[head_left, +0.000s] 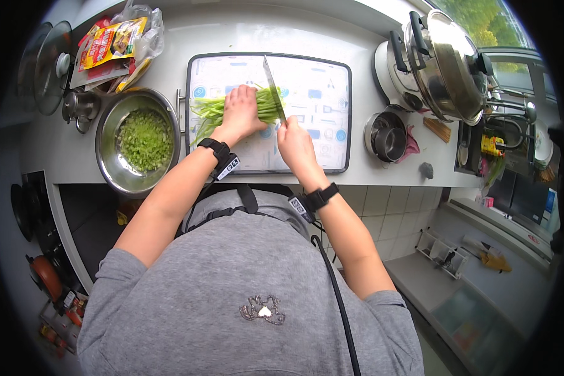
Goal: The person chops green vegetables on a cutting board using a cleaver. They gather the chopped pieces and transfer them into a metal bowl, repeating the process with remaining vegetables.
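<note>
1. Head view, hands: your left hand (241, 111) lies over the stalk bundle, palm down, fingers lightly curved and close together, thumb out toward the knife side. It looks to be pressing the bundle down rather than gripping right round it. Your right hand (296, 145) is closed in a fist round the handle of the knife (271, 80).

2. Head view, why so: left hand probably pins the stalks so they don't roll or slide; knife sits just right of it, blade pointing away from you and across the bundle's right end, likely so the cut falls clear of the palm. Can't tell whether the edge is in the stalks or just above.

3. Head view, placement: cutting board (316, 153) lies flat on the counter right in front of you, dark rim all round. Steel bowl (102, 150) stands just beside its left side, presumably within easy reach for cut bits; chopped green pieces (145, 141) lie in it.

4. Head view, the thing: green stalks (207, 113) are on the board's left half, under your left hand. Long, thin, bright to pale green, fresh-looking, laid roughly side by side crosswise; left ends fan out loosely, a few straying toward you.
</note>
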Available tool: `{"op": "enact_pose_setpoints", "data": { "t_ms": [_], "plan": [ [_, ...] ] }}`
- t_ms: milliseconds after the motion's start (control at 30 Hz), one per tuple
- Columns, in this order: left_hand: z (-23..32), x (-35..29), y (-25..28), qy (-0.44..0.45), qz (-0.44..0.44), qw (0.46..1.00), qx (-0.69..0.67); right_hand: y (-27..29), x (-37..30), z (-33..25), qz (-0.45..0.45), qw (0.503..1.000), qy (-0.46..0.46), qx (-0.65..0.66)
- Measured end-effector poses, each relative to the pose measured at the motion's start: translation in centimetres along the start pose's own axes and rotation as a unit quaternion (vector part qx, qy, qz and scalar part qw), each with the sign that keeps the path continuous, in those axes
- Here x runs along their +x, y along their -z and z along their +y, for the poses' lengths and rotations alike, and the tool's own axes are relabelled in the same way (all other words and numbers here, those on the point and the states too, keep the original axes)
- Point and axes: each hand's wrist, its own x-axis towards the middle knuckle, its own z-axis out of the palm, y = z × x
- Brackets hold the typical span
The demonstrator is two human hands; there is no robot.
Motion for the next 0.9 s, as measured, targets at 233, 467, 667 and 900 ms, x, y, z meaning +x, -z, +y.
{"op": "enact_pose_setpoints", "data": {
  "t_ms": [233, 467, 667, 900],
  "plan": [
    [0.0, 0.2, 0.4, -0.003, -0.027, 1.0, -0.003, 0.1, 0.8, 0.0, 0.021, 0.999, -0.029, -0.004],
    [0.0, 0.2, 0.2, -0.001, -0.023, 1.0, 0.012, 0.4, -0.5, 0.2, -0.011, 1.0, -0.013, 0.001],
    [-0.1, 0.2, 0.3, -0.001, -0.029, 1.0, 0.009, 0.5, -0.3, 0.5, 0.001, 1.0, -0.02, 0.001],
    [0.0, 0.2, 0.4, 0.002, -0.027, 1.0, 0.008, 2.8, -1.8, -1.9, 0.009, 1.0, 0.0, 0.023]
  ]
}}
